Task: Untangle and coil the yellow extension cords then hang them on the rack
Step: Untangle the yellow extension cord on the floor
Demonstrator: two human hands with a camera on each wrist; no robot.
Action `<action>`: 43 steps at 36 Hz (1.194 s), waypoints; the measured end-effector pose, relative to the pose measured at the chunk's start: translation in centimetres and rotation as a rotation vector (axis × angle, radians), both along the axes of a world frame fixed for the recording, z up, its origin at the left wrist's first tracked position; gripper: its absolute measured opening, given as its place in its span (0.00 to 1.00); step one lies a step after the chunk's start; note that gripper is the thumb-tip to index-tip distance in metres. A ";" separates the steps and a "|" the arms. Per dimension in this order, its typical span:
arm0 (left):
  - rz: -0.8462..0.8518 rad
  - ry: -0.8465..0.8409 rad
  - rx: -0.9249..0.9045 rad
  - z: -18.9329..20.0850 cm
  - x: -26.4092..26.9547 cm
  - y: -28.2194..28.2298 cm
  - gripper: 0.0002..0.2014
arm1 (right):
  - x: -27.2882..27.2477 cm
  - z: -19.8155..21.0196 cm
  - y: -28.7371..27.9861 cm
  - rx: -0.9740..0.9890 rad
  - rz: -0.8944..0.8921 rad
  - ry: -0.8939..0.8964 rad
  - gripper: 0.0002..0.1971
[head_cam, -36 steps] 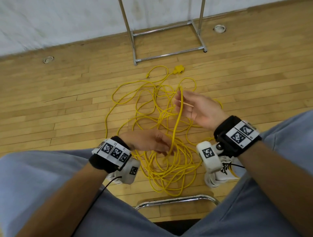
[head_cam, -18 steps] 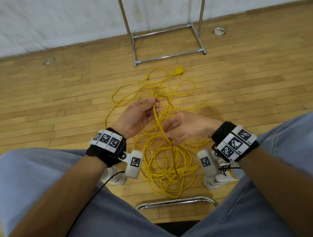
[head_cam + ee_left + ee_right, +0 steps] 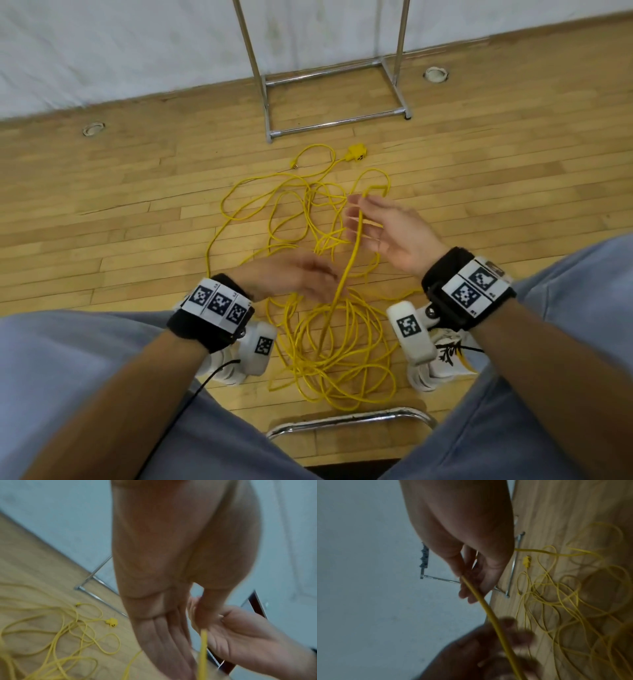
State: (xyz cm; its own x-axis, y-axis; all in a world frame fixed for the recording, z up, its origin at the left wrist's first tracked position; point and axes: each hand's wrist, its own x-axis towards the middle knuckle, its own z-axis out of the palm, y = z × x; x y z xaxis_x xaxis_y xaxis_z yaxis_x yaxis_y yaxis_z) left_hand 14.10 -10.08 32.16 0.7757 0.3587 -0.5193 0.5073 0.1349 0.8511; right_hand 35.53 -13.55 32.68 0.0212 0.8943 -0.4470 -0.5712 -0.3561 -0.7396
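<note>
A tangle of yellow extension cord (image 3: 325, 346) lies on the wooden floor between my feet, its yellow socket end (image 3: 357, 157) near the rack base (image 3: 339, 120). My right hand (image 3: 359, 219) is raised over the tangle and pinches one strand between thumb and fingers (image 3: 462, 566). That strand (image 3: 488, 612) runs taut down towards my left hand (image 3: 308, 281), which is low, blurred and has straight fingers (image 3: 164, 635) beside the strand (image 3: 203, 649). The socket end (image 3: 112, 622) (image 3: 527, 561) shows in both wrist views.
The chrome rack stands against the white wall, with its floor bars (image 3: 513, 566) (image 3: 96, 593) just beyond the cord. A chrome chair tube (image 3: 346, 418) crosses between my knees. White shoes (image 3: 442, 363) flank the tangle. Two round floor fittings (image 3: 93, 129) sit near the wall.
Half a second ago my left hand held a strand up high and the right was lower. Now the right hand is raised with the strand and the left has dropped down beside it.
</note>
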 end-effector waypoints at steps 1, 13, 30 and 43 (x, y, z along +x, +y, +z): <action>0.150 -0.042 -0.031 0.4 0.3 0.1 0.12 | -0.3 0.5 -0.2 0.057 0.080 -0.054 0.08; 0.752 -0.447 -0.340 1.1 0.6 3.1 0.18 | -2.0 0.2 -2.6 0.319 0.938 -0.642 0.04; -0.131 -0.099 0.101 -0.3 0.2 0.6 0.07 | 1.9 1.0 1.1 -0.032 -0.108 0.265 0.11; 0.737 -0.435 -0.375 1.4 1.6 2.7 0.29 | -1.6 1.5 -2.0 0.406 0.698 -0.665 0.05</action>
State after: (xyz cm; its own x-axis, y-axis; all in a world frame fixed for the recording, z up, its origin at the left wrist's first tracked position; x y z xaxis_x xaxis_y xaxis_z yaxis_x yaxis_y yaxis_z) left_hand 15.72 -7.36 33.52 0.5720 0.7056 -0.4182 -0.1685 0.6001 0.7820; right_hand 33.90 -15.58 34.23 -0.4260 0.8829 -0.1973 0.2313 -0.1046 -0.9672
